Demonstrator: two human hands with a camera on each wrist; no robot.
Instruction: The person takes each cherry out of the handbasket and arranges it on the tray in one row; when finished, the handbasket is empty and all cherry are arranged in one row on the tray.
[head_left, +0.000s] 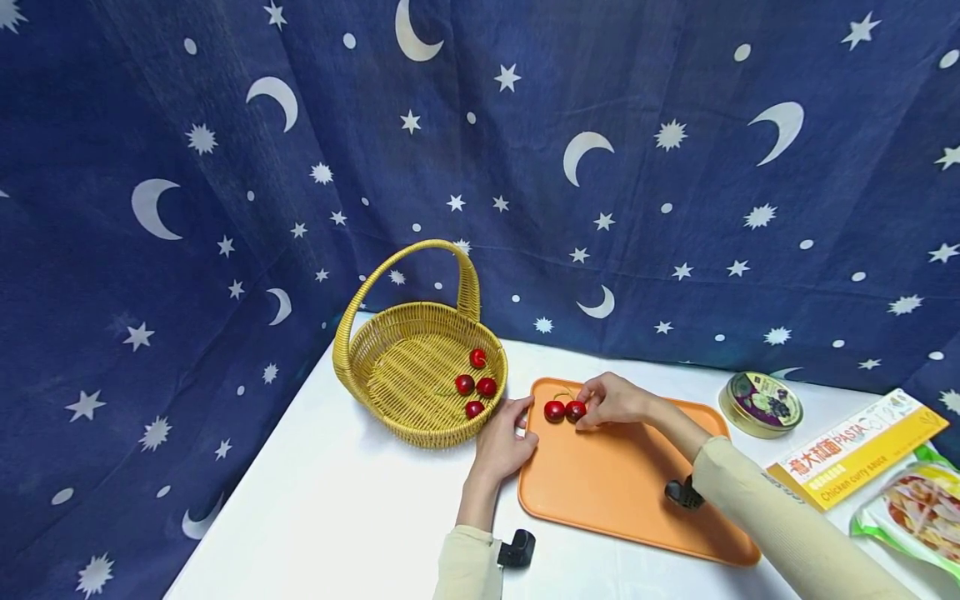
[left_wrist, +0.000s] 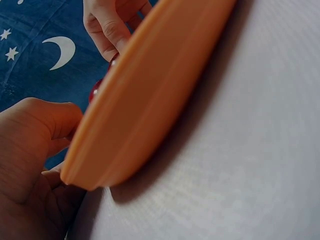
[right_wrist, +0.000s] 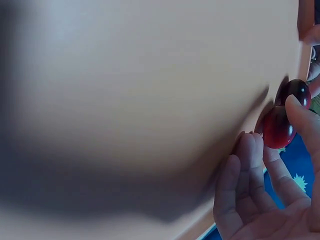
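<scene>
Partly, the tray [left_wrist: 132, 105] hides two cherries [head_left: 554, 412] from the left wrist camera.

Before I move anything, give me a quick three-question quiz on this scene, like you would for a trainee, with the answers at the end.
1. Count: how many cherries can be seen in the basket?
2. True or false: every cherry in view is inside the basket.
3. Name it: what is the right hand holding?

Key:
1. Four.
2. False; two more are outside the basket, at the left end of the tray.
3. A cherry: of the pair at the tray, the right-hand one in the head view.
</scene>
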